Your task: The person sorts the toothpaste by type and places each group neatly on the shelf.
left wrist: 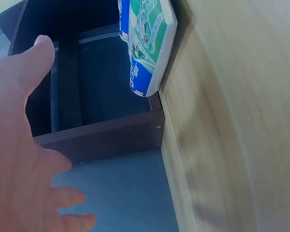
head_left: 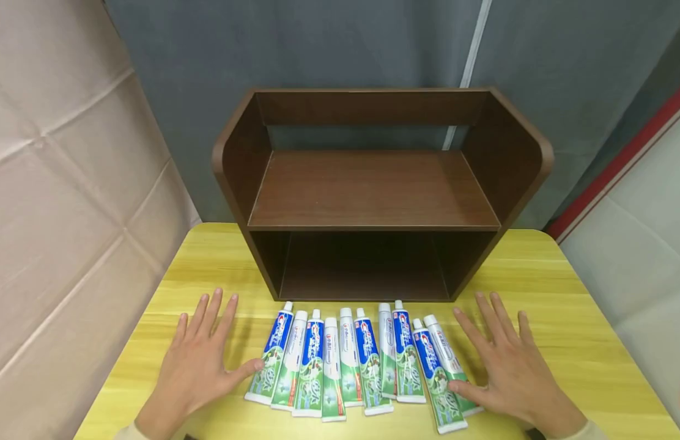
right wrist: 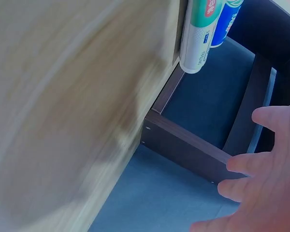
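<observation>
Several toothpaste tubes lie in a row before the shelf, caps toward it; blue-and-green ones mix with white-and-green ones. My left hand [head_left: 199, 360] is spread palm down at the row's left, its thumb tip overlapping the leftmost blue-and-green tube [head_left: 274, 351] in the head view. At the right end, my right hand [head_left: 510, 370] is spread likewise, thumb across the white-and-green tube [head_left: 444, 345] and its tip at the blue-and-green tube [head_left: 438, 379]. Both wrist views show straight, parted fingers holding nothing; the left palm [left wrist: 14, 135] and right palm [right wrist: 275, 179] are beside the tubes.
A dark brown two-level shelf [head_left: 373, 189] stands at the back of the yellow wood-grain table [head_left: 587, 360], its lower compartment opening toward the tubes. Behind it hangs a grey curtain [head_left: 345, 43]. Pale cloth [head_left: 59, 183] borders the left side, and a white panel with red trim [head_left: 637, 146] the right.
</observation>
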### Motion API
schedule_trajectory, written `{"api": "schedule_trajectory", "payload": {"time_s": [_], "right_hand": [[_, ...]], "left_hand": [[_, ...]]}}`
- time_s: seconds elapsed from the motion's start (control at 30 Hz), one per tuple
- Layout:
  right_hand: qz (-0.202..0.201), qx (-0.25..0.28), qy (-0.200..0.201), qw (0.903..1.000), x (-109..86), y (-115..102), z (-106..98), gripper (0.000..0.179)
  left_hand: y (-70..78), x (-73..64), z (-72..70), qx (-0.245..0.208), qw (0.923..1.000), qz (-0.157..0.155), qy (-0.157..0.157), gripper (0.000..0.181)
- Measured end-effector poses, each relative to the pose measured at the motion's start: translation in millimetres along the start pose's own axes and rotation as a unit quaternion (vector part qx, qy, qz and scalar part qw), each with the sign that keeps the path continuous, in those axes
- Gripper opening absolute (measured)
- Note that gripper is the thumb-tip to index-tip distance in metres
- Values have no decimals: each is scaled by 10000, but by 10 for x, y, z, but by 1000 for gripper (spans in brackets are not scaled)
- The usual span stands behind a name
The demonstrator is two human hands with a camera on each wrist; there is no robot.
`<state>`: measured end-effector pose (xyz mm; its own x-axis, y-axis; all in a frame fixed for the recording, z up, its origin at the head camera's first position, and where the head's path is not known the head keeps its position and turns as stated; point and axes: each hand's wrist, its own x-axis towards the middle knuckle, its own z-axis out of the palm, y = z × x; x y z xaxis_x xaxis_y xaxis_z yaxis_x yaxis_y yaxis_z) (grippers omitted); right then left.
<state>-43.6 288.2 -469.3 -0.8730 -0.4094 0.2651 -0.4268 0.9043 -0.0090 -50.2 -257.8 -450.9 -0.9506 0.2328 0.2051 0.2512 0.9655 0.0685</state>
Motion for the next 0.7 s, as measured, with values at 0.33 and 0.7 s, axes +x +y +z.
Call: {"api": "schedule_trajectory", "payload": {"time_s": [0.33, 0.7], "right_hand": [[-240, 212, 399, 9987, 13, 17, 14, 111], [-294, 791, 370, 9957, 57, -12, 29, 110]], "left_hand": [[-21, 129, -22, -311, 9983, 58, 483, 122], [-27, 312, 6, -964, 9894, 160, 1070, 113]]}}
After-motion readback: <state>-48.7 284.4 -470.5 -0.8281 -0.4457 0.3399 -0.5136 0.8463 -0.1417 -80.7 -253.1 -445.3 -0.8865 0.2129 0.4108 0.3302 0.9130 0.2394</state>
